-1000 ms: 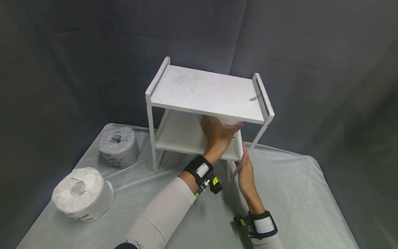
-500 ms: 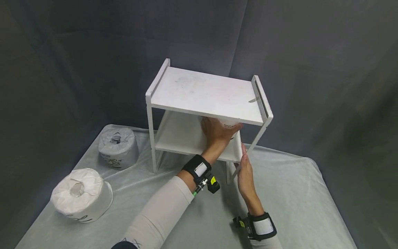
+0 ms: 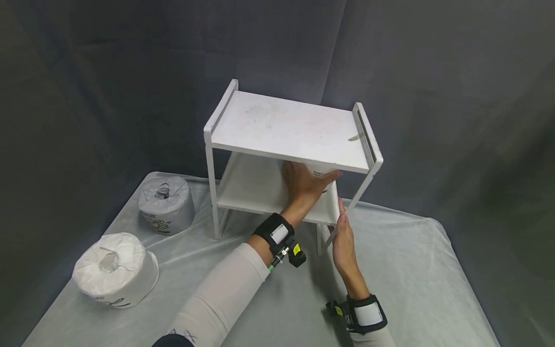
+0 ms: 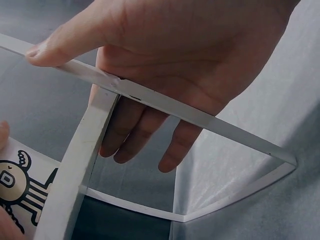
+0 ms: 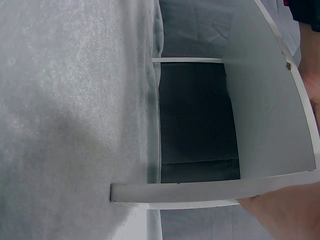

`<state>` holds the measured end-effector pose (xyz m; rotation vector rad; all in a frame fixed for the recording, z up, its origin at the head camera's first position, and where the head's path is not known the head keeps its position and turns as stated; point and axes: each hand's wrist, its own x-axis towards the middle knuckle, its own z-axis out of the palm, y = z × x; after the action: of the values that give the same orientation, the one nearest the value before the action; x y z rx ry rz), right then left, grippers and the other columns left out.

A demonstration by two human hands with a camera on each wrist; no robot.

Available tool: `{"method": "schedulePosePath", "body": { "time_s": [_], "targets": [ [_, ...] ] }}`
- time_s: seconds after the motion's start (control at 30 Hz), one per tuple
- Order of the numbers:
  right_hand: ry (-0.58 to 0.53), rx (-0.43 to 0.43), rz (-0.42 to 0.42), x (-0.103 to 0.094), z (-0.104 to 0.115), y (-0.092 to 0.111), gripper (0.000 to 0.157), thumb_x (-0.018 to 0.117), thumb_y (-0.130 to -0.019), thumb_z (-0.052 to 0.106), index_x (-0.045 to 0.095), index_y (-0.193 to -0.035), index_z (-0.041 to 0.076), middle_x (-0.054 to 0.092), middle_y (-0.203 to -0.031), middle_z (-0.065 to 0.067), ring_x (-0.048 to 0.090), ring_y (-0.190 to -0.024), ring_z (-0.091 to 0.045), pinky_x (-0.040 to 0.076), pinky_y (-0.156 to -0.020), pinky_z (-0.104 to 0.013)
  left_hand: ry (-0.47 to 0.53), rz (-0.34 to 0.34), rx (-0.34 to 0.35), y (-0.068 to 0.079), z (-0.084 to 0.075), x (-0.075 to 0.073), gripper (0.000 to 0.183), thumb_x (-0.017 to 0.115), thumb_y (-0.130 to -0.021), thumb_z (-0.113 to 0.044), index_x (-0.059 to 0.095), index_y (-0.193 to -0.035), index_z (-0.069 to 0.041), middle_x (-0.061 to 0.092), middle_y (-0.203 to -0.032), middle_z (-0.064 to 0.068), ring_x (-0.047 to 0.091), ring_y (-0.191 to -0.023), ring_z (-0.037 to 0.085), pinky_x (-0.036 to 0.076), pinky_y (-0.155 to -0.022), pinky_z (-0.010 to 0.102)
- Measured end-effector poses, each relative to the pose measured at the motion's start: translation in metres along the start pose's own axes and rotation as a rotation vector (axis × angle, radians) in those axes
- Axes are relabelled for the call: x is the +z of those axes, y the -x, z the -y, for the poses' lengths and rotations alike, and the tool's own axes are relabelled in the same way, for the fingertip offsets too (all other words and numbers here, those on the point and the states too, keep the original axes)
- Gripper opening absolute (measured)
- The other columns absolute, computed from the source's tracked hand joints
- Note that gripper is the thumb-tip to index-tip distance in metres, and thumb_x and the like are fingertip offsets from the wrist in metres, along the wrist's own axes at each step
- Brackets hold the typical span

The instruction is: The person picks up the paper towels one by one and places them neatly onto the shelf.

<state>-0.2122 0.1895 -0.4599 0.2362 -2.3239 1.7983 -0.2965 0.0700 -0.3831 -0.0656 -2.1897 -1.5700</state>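
In the head view my left hand [image 3: 305,187] reaches between the two boards of a white two-tier shelf rack [image 3: 286,127]. It grips a wrapped toilet paper roll [image 3: 320,169] at the lower board's right end; the top board hides much of the roll. A black cartoon print on that roll [image 4: 25,172] shows in the left wrist view, with fingertips of my left hand at the picture's edge. My right hand [image 3: 344,246] holds the rack's right front leg. Its thumb lies over the leg [image 4: 165,105], and its fingers extend behind it.
Two more wrapped toilet paper rolls, a greyish one [image 3: 166,205] and a white one [image 3: 114,270], stand left of the rack on a pale cloth-covered table [image 3: 416,270]. A dark grey curtain [image 3: 277,43] hangs close behind the rack.
Both hands keep their places on the roll and the rack. My left wrist and forearm have shifted very slightly to the left; the rack stays where it was.
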Motion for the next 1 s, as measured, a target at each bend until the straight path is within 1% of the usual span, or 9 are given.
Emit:
{"method": "schedulePosePath", "body": {
  "time_s": [0.17,0.3,0.5,0.6,0.7,0.83,0.9,1.0],
  "targets": [
    [0.011,-0.002,0.002,0.002,0.001,0.001,0.056,0.016,-0.105,0.045,0.012,-0.159,0.029,0.013,-0.165,-0.002,0.019,-0.148,-0.03,0.019,-0.114,-0.057,0.025,0.015,0.006,0.001,0.0,-0.003,0.111,0.078,-0.067,-0.059,0.019,-0.152,-0.018,0.032,-0.143,0.008,0.028,-0.132,0.019,0.021,-0.113,0.047],
    [0.02,0.001,-0.001,0.003,0.0,0.001,0.057,0.016,-0.105,0.047,0.011,-0.159,0.03,0.012,-0.165,0.0,0.018,-0.148,-0.03,0.019,-0.114,-0.057,0.041,0.017,0.013,0.001,0.0,-0.006,0.11,0.079,-0.067,-0.057,0.019,-0.152,-0.019,0.032,-0.143,0.007,0.029,-0.131,0.018,0.024,-0.111,0.046],
    [0.014,-0.002,0.003,0.003,0.0,-0.001,0.057,0.015,-0.105,0.045,0.011,-0.159,0.027,0.011,-0.165,-0.004,0.018,-0.148,-0.032,0.019,-0.114,-0.057,0.067,0.004,0.045,-0.001,0.0,-0.007,0.109,0.081,-0.066,-0.056,0.023,-0.15,-0.02,0.037,-0.139,0.003,0.035,-0.124,0.013,0.032,-0.105,0.038],
    [0.008,-0.004,0.002,0.001,0.0,-0.001,0.057,0.015,-0.105,0.045,0.012,-0.159,0.026,0.012,-0.165,-0.006,0.019,-0.147,-0.032,0.02,-0.114,-0.058,0.067,0.0,0.066,-0.002,0.0,-0.008,0.108,0.08,-0.064,-0.06,0.026,-0.148,-0.019,0.04,-0.136,0.001,0.038,-0.12,0.01,0.035,-0.102,0.034],
    [0.0,-0.006,-0.001,0.0,-0.001,-0.001,0.057,0.015,-0.106,0.045,0.013,-0.159,0.026,0.012,-0.165,-0.006,0.019,-0.147,-0.031,0.02,-0.113,-0.058,0.015,-0.008,0.074,-0.002,0.0,-0.011,0.11,0.076,-0.061,-0.07,0.03,-0.147,-0.019,0.043,-0.134,0.0,0.041,-0.116,0.01,0.037,-0.099,0.033],
    [-0.013,-0.009,-0.007,-0.001,-0.002,0.0,0.057,0.016,-0.106,0.044,0.014,-0.159,0.024,0.012,-0.165,-0.005,0.018,-0.147,-0.03,0.021,-0.113,-0.058,-0.088,-0.004,0.07,0.0,-0.002,-0.018,0.108,0.064,-0.059,-0.083,0.038,-0.143,-0.02,0.047,-0.131,-0.002,0.044,-0.114,0.01,0.038,-0.094,0.034],
    [-0.021,-0.013,-0.007,-0.001,-0.003,0.0,0.057,0.016,-0.106,0.043,0.013,-0.159,0.023,0.011,-0.165,-0.005,0.018,-0.147,-0.029,0.02,-0.113,-0.057,-0.111,-0.001,0.069,0.003,-0.003,-0.023,0.104,0.061,-0.06,-0.085,0.043,-0.139,-0.02,0.05,-0.127,-0.003,0.045,-0.112,0.01,0.039,-0.092,0.035],
    [-0.015,-0.013,-0.002,0.0,-0.002,0.0,0.058,0.015,-0.106,0.044,0.013,-0.159,0.022,0.012,-0.165,-0.006,0.019,-0.147,-0.029,0.02,-0.113,-0.058,-0.102,0.0,0.061,0.007,-0.004,-0.031,0.102,0.063,-0.063,-0.081,0.041,-0.14,-0.019,0.048,-0.13,-0.001,0.043,-0.116,0.013,0.037,-0.095,0.038]
  ]
}}
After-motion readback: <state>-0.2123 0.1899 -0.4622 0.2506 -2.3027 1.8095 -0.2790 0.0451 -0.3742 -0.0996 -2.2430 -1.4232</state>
